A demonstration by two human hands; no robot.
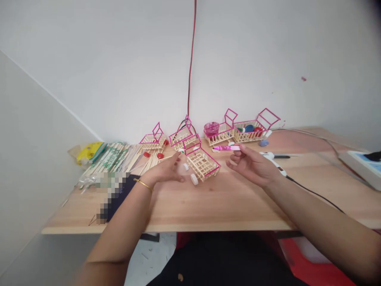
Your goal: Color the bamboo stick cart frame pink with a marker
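A small cart of pale sticks (205, 165) with a magenta-coloured rim and handle stands in the middle of the table, white caps serving as its wheels. My left hand (165, 171) hovers just left of the cart, fingers spread and empty; whether a fingertip touches it I cannot tell. To the cart's right, my right hand (250, 163) pinches a slim pink paintbrush (228, 148), its dark tip pointing left above the cart's far right side. Behind stands a clear cup with pink inside (211, 129), resting in another stick cart (222, 137).
More stick carts (152, 142) line the wall, one holding coloured caps (249, 129). Bundled sticks (111, 161), a yellow bag (91, 151) and a dark flat item (122, 196) lie left. A white corded tool (275, 163) and a white box (361, 167) are right.
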